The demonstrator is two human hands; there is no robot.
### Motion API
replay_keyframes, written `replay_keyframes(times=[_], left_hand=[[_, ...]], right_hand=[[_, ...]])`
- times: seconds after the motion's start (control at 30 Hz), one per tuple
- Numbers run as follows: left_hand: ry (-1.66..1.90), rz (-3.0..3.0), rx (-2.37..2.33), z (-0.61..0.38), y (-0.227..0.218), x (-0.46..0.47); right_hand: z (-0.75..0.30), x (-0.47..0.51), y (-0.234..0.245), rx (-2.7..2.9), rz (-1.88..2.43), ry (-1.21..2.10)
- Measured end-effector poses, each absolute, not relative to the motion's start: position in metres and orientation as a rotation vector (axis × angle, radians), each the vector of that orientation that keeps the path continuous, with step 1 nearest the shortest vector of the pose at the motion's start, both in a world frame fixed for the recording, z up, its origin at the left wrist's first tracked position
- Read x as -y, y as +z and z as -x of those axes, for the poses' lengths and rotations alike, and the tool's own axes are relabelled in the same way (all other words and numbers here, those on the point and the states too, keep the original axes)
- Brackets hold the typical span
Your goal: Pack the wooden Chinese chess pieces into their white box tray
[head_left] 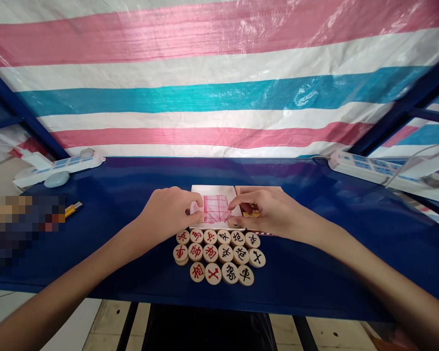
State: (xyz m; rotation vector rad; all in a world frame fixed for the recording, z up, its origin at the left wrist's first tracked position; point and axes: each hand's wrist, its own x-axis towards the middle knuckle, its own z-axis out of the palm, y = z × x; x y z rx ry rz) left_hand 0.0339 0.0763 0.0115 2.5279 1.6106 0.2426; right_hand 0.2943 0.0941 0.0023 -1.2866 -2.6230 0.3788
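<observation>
A folded, see-through xiangqi board sheet (pixel 216 207) printed with red lines lies in a white box tray (pixel 212 188). My left hand (pixel 173 207) has its curled thumb and fingers on the sheet's left edge. On the opposite edge, my right hand (pixel 259 207) grips with bent thumb and fingers. Just in front of the tray stand several round wooden xiangqi pieces, stacked in rows. Red characters mark those on the left, such as one red piece (pixel 210 253); black ones, like this black piece (pixel 241 254), are on the right.
Partly under my right hand is a brownish box part (pixel 274 189). White power strips lie at the left (pixel 60 165) and right (pixel 378 168), near a pale mouse-like object (pixel 56 179) and a yellow cutter (pixel 72 209). A striped plastic sheet (pixel 212 97) hangs behind the blue table (pixel 296 282).
</observation>
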Motion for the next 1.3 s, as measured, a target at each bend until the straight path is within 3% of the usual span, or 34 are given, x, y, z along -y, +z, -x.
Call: replay_keyframes(times=[0.8,1.13,1.3], left_hand=[[0.237,-2.495,-1.542,-0.028,0.006,-0.082],[1.009,-2.617,-1.294,-0.034,0.018,-0.061],[1.122,-2.649,-1.167,-0.037,0.017,-0.026]], right_hand=[[-0.291,-0.093,-0.006,2.567,1.265,0.361],[-0.286,-0.066,0.02,2.277,0.992,0.212],[-0.282,-0.026,0.016,2.181,0.909,0.096]])
